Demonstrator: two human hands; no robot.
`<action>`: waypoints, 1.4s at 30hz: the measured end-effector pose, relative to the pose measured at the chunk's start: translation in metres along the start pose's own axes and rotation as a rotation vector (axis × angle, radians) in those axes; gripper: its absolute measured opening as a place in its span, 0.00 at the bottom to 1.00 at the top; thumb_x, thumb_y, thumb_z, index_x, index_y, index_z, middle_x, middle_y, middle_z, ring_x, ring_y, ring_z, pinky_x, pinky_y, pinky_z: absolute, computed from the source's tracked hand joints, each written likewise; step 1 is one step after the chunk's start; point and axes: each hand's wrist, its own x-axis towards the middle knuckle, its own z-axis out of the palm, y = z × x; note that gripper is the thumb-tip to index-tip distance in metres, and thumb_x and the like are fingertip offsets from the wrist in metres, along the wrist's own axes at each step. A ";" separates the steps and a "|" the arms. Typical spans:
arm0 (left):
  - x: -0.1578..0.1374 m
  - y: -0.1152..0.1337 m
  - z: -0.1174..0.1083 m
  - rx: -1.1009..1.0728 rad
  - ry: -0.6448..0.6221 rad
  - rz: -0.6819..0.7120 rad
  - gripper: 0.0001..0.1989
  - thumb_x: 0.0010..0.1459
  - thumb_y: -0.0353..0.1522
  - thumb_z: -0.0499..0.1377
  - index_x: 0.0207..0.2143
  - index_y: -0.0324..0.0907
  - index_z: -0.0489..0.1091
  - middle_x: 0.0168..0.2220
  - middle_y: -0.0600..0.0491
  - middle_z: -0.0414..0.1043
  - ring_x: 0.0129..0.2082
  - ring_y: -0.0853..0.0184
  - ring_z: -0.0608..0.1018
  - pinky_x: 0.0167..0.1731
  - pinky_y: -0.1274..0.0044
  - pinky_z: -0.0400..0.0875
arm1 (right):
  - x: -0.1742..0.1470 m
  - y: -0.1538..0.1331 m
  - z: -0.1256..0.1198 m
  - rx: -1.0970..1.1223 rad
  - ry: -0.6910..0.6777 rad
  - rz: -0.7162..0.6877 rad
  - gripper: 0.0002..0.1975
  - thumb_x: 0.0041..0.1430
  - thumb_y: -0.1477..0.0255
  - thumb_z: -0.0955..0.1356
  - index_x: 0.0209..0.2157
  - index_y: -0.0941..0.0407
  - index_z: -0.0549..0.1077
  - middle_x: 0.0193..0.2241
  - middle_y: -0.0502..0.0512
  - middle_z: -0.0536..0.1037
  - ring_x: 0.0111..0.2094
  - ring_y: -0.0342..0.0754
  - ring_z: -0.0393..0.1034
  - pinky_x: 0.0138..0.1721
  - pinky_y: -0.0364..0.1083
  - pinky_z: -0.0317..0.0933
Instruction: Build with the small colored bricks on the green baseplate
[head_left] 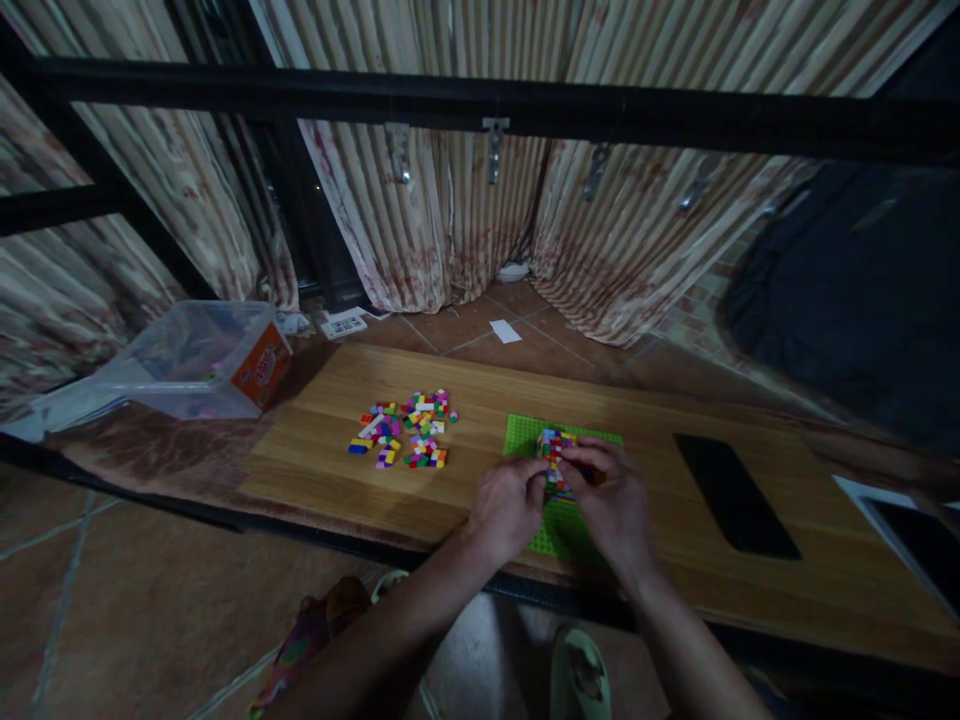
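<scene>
A green studded baseplate point(544, 538) lies on the wooden board, bearing a block of multicoloured building bricks point(553, 440). My left hand point(510, 505) is at the left side of the block, thumb and forefinger closed against it. From the right, my right hand point(611, 500) reaches over the same bricks with bent fingers pressed on them. The fingertips hide part of the block, and any single small brick between them cannot be made out. Left of the baseplate, a loose pile of building bricks point(424, 430) in many colours is spread on the wood.
The wooden board point(300, 450) rests on a low bench. On it, right of my hands, is a black flat slab point(735, 495). A clear plastic box point(202, 390) with an orange label stands at the left. Striped curtains point(450, 220) hang behind a dark metal bar point(480, 100).
</scene>
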 end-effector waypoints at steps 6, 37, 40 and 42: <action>-0.002 0.002 0.002 0.035 -0.017 0.012 0.16 0.59 0.29 0.52 0.46 0.44 0.73 0.40 0.50 0.77 0.39 0.63 0.78 0.43 0.73 0.72 | 0.002 -0.002 0.004 -0.047 0.011 0.000 0.08 0.51 0.65 0.69 0.29 0.54 0.78 0.38 0.58 0.76 0.41 0.53 0.71 0.45 0.55 0.63; -0.012 0.007 0.007 0.223 -0.040 0.083 0.18 0.61 0.29 0.48 0.52 0.40 0.66 0.43 0.46 0.73 0.41 0.61 0.76 0.44 0.71 0.72 | 0.002 -0.006 0.007 -0.119 -0.011 0.039 0.08 0.51 0.65 0.69 0.29 0.54 0.78 0.39 0.59 0.75 0.44 0.55 0.68 0.49 0.57 0.59; -0.013 0.007 0.007 0.237 -0.049 0.090 0.19 0.61 0.29 0.47 0.53 0.39 0.65 0.43 0.45 0.73 0.40 0.61 0.77 0.43 0.70 0.73 | 0.002 -0.006 0.007 -0.113 0.001 0.046 0.08 0.50 0.65 0.68 0.28 0.54 0.78 0.39 0.59 0.75 0.44 0.56 0.68 0.49 0.58 0.59; -0.014 0.007 0.007 0.242 -0.049 0.099 0.20 0.61 0.29 0.47 0.54 0.39 0.65 0.42 0.46 0.73 0.39 0.61 0.77 0.43 0.70 0.73 | 0.002 -0.005 0.008 -0.116 0.009 0.039 0.08 0.50 0.65 0.68 0.27 0.54 0.78 0.39 0.59 0.75 0.44 0.56 0.68 0.49 0.58 0.59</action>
